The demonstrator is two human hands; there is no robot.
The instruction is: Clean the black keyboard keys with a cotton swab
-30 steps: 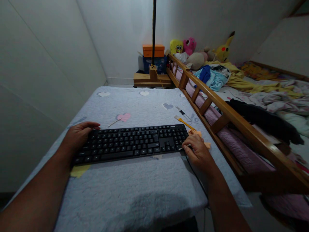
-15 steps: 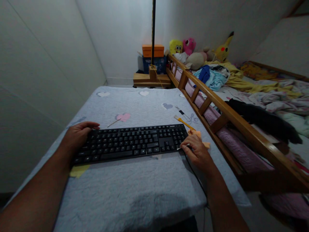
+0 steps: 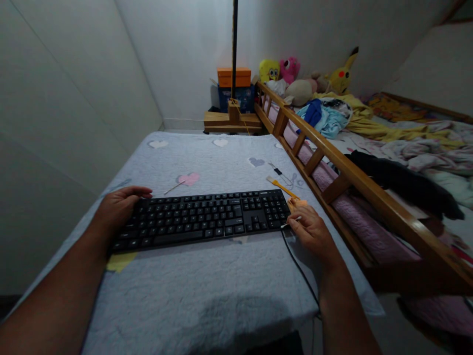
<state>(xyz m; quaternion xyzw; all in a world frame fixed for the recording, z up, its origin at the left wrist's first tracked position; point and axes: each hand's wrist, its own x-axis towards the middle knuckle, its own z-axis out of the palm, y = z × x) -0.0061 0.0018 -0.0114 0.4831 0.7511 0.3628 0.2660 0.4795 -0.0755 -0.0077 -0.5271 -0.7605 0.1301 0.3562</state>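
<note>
The cotton swab (image 3: 291, 222) is pinched in the fingertips of the right hand (image 3: 309, 229); the keyboard (image 3: 199, 217), set between both hands' fingers, is touched at its left end by the left hand (image 3: 120, 207), but whether it is gripped cannot be told; the swab is best held lightly, with the keyboard held steady; one swab tip is pointed left from the right fingers; both things are stretched roughly left to right.

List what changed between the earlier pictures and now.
The right hand has shifted to the right, carrying the held cotton swab toward the lower right corner of the keyboard. Nothing was let go. The left hand stays at the keyboard's left end; the keyboard, yellow-handled brush and loose cotton swab lie as before.
</note>
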